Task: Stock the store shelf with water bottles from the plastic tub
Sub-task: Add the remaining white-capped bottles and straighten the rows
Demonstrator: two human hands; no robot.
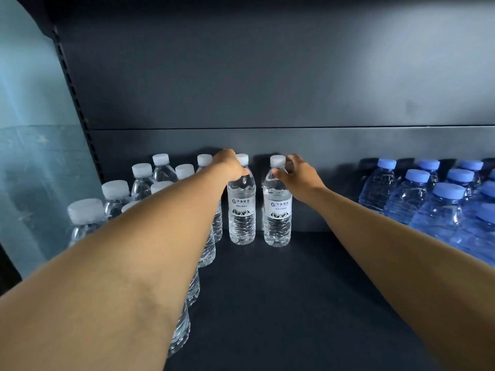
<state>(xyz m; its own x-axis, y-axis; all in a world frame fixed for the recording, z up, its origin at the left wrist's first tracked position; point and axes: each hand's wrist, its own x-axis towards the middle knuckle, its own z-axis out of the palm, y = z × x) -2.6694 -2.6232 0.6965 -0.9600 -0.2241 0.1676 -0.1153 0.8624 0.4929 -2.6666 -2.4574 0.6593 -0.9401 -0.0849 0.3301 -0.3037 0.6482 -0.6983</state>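
A shop's drinks shelf.
A dark metal shelf [281, 303] with a slotted upright [77, 108] carries rows of identical labelled water bottles with white caps [139, 183], and beside them, well apart, a block of blue-capped bottles [439, 207], ranked like stock for sale.

Two bare forearms, no sleeves
Both the left hand [230, 164] and right hand [300, 175] are uncovered: no gloves, rings, watch or wristband show

Two clear white-capped water bottles [241, 202] [277, 204] stand upright, side by side, at the dark shelf's [281, 303] back.
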